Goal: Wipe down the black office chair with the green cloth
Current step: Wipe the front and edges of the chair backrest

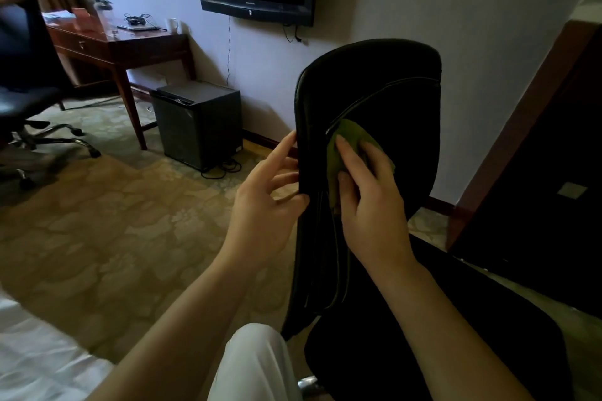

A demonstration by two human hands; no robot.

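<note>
carpeted floor (107, 238): patterned tan, running under every item listed.
black office chair (384, 91): right of centre, close in front of the person; backrest upright, with its left rim nearest the hands; seat dark and low at lower right.
chair handling (judged): heavy as a whole and likely to swivel or roll under a push. The padded skin looks smooth, yielding and a little slippery. Best steadied at the backrest's firm side rim, not the soft panel.
worktop (130, 39): dark wood, far left by the wall, well apart from the chair; bears a mug (172, 25).
left hand (267, 202): arm reaches forward from lower left. Thumb on the front of the backrest's left rim, fingers meeting the rim from the side and partly hidden behind it, pinching it to brace the chair.
right hand (371, 202): arm rises from lower right. Fingers lie fairly straight over the cloth, pressing it flat on the backrest's face, thumb on its lower fold; nothing clenched.
green cloth (355, 135): between the right hand and the backrest, beside a stitched seam at about mid-height; its upper edge shows past the fingertips.
cloth handling (judged): light and limp, and it bunches easily; a spread, flat hand should keep it from sliding out.
</note>
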